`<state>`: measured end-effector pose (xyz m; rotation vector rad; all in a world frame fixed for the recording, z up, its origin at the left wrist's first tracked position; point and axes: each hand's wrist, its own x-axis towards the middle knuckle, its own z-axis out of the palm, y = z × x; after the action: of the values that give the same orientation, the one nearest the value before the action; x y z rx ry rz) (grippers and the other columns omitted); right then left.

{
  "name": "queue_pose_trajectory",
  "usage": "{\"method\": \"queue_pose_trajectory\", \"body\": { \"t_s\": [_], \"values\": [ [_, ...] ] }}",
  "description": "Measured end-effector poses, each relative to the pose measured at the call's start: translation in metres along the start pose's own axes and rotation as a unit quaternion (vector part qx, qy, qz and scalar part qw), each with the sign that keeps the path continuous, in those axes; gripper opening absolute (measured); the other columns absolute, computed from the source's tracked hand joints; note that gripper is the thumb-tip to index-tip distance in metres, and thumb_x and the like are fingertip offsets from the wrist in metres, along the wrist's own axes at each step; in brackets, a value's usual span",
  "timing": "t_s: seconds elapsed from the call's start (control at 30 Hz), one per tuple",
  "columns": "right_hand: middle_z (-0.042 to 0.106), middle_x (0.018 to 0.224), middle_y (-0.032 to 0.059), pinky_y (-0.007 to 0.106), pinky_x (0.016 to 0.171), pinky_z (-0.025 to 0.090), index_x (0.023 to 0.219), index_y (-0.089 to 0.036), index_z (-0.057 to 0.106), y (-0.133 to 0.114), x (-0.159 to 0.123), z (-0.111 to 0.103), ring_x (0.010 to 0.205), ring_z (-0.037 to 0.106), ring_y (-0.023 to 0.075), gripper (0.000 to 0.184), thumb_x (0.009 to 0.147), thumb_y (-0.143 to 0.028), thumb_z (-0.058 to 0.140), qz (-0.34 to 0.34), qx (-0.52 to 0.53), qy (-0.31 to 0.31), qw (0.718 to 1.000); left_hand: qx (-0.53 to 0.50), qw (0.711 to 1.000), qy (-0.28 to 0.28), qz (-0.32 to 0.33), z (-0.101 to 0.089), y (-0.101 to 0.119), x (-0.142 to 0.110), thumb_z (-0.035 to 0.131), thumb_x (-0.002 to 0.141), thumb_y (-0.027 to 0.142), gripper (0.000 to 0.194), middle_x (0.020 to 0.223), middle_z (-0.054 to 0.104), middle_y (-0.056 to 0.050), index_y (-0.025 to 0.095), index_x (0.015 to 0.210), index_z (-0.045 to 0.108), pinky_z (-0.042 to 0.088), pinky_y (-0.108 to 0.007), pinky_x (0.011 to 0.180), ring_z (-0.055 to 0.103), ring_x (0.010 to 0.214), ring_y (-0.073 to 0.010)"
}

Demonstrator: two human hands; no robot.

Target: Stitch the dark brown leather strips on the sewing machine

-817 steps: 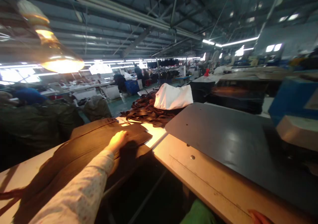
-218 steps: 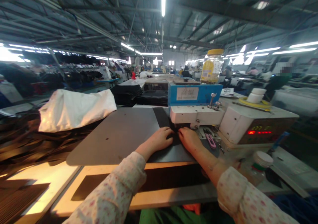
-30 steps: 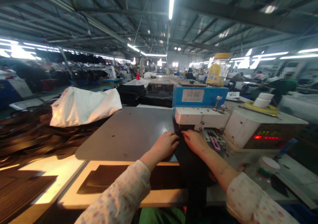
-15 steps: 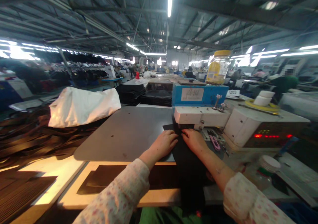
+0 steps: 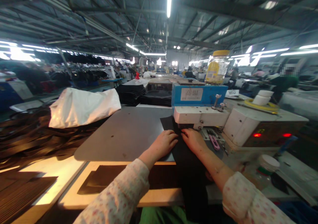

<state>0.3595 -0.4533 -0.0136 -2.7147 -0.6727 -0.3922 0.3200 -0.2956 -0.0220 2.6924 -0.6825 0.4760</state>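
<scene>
A long piece of black fabric (image 5: 190, 166) runs from under the head of a blue and white sewing machine (image 5: 200, 114) down over the table's front edge. My left hand (image 5: 164, 143) is closed on its left side, fingers bent together over the cloth, with the thumb hidden. Just in front of the machine head, my right hand (image 5: 193, 140) pinches the right side of the fabric, fingertips curled in. A free corner of the cloth sticks out beyond my left fingers onto the grey metal plate (image 5: 129, 134). Pink-handled thread snips (image 5: 214, 141) lie right of my right hand.
A white control box (image 5: 263, 126) with red lit digits stands to the right, a yellow-lidded jar (image 5: 218, 68) on top of the machine. Brown-looking strips (image 5: 27, 134) and a white bag (image 5: 84, 106) are heaped at the left. Stacked black pieces (image 5: 130, 94) lie behind the plate.
The black fabric has slid a little away from me, its free corner now farther up the plate. Both hands stay almost in place. Fewer red digits glow on the control box.
</scene>
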Motion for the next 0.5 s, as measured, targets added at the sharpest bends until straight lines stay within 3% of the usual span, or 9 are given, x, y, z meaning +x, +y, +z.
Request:
{"method": "queue_pose_trajectory", "body": {
  "t_s": [0.5],
  "values": [
    [0.065,0.098,0.0074,0.025,0.075,0.042,0.098,-0.017,0.063,0.0016,0.0019,0.0045,0.086,0.059,0.0177,0.026,0.081,-0.023,0.043,0.011,-0.001,0.001,1.000,-0.003,1.000,0.005,0.007,0.0020,-0.0017,0.0006,0.043,0.085,0.027,0.027,0.108,0.056,-0.008,0.015,0.105,0.057,0.041,-0.031,0.090,0.050,0.100,-0.0186]
  ]
}}
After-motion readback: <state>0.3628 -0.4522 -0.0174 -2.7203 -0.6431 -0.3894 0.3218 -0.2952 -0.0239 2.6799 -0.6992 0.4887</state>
